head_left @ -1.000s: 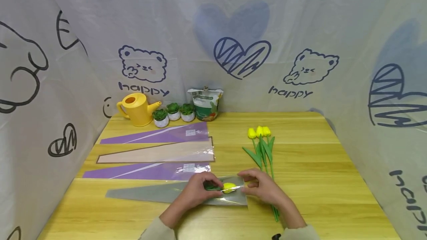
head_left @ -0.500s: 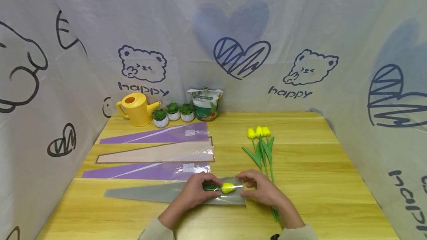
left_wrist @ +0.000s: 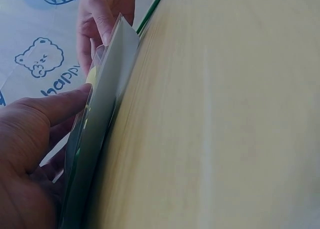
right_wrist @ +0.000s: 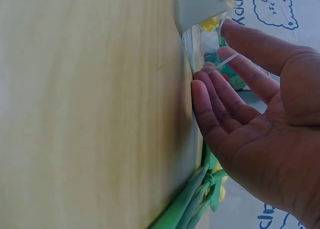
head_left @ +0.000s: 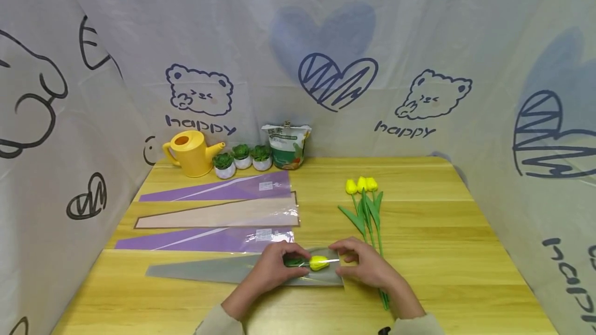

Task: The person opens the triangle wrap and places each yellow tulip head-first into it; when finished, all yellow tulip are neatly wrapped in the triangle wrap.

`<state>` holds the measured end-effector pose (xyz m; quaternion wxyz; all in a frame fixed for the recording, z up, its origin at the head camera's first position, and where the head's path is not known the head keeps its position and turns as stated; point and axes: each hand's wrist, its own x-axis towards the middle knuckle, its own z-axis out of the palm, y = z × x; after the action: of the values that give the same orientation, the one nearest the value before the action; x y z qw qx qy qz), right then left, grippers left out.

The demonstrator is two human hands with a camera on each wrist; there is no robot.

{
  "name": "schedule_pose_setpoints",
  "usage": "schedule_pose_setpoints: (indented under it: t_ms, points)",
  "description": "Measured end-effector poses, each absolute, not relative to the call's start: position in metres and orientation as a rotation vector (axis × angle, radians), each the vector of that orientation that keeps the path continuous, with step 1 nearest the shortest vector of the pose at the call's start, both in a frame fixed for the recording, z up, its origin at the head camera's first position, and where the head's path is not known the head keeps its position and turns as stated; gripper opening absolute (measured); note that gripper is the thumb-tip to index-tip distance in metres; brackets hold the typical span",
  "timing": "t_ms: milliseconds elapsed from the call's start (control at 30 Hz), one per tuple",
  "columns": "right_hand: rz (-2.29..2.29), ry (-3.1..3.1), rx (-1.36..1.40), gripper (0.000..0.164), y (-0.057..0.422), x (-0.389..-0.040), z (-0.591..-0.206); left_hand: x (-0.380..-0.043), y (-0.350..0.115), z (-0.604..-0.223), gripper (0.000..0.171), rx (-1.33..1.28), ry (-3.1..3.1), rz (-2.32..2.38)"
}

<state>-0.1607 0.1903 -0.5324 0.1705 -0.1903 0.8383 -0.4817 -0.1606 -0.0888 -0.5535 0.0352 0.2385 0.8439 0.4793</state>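
Observation:
A yellow tulip (head_left: 319, 263) lies inside a grey flower sleeve (head_left: 200, 270) with a clear front, its head near the wide right end. My left hand (head_left: 276, 265) holds the sleeve just behind the bloom, thumb and fingers on either side of the green leaves. In the left wrist view the left thumb (left_wrist: 70, 100) touches the clear film. At the sleeve's wide mouth is my right hand (head_left: 365, 261), its thumb and fingers apart and fingertips at the film's edge. In the right wrist view the right hand (right_wrist: 255, 94) has only slightly bent fingers.
Several yellow tulips (head_left: 368, 211) lie beyond and partly under the right hand. Two purple sleeves (head_left: 186, 239) and a beige one (head_left: 219, 213) lie farther back on the wooden table (head_left: 442, 252). Behind stand a yellow watering can (head_left: 193, 151), three potted succulents (head_left: 241, 156) and a clipped bag (head_left: 287, 146).
Over the last second the right hand has shifted slightly left at the sleeve's mouth, and the tulip head shows more plainly under the film. Little has moved in the last half second.

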Motion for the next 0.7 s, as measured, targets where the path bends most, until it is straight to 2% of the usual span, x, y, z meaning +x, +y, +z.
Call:
schedule_pose_setpoints:
  t_ms: [700]
  points:
    - [-1.415, 2.409, -0.522, 0.045, 0.194, -0.157, -0.519, -0.161, -0.093, -0.546, 0.029, 0.792, 2.609, 1.463]
